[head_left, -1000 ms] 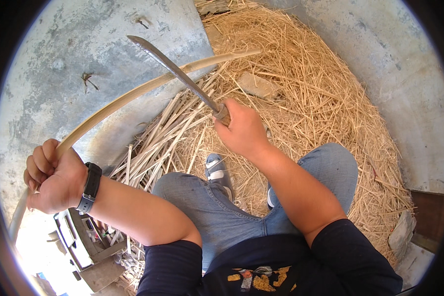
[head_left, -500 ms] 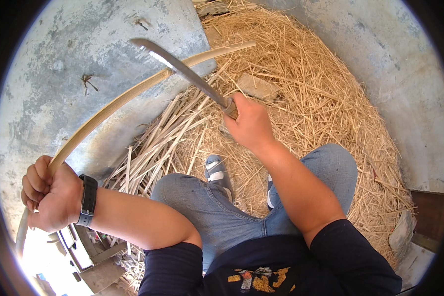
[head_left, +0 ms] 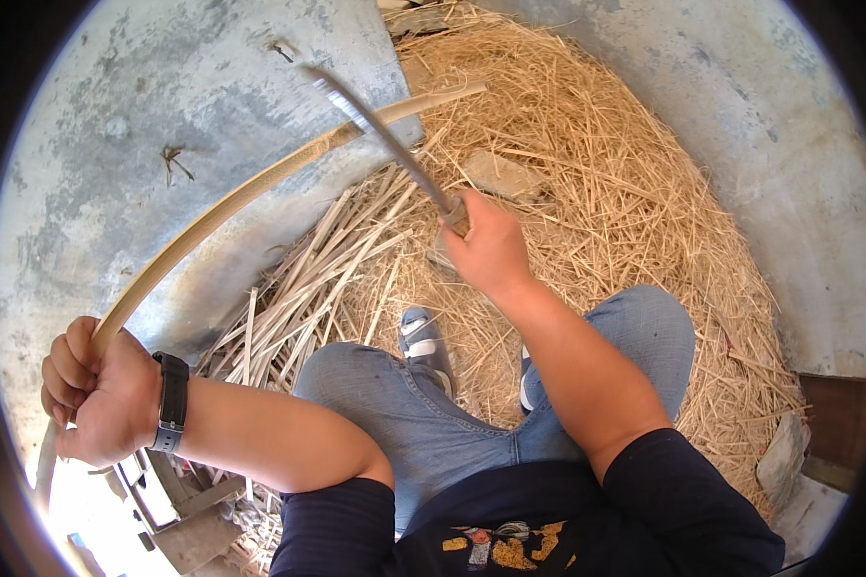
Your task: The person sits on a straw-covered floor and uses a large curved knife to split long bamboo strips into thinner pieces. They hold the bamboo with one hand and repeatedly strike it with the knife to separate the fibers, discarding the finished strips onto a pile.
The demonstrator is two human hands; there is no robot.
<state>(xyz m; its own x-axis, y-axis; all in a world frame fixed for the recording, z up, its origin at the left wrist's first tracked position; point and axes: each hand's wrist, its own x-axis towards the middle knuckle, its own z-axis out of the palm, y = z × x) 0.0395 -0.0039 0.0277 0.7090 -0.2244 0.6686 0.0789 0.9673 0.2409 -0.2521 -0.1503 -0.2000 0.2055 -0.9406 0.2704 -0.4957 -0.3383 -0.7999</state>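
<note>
My left hand (head_left: pixel 101 389) is closed round a long, pale bamboo strip (head_left: pixel 197 229), which rises from the lower left toward the upper middle. In my right hand (head_left: pixel 491 245) is the short handle of a long-bladed knife (head_left: pixel 394 149). The blade slants up and to the left and crosses the strip toward its far end, seemingly against it. The blade's tip is slightly smeared by motion. The strip's near end runs down past my left fist into the bright glare.
Shavings (head_left: pixel 616 163) cover the ground ahead and to the right. Split strips (head_left: pixel 303 279) lie piled left of my shoes. A flat stone (head_left: pixel 503 175) sits among the shavings. Grey walls (head_left: pixel 96 144) stand left and right. A wooden frame (head_left: pixel 197 510) is at lower left.
The knife has shifted slightly right along the strip, toward its far end, and its blade stands a little steeper. My left hand has dropped slightly, still holding the strip.
</note>
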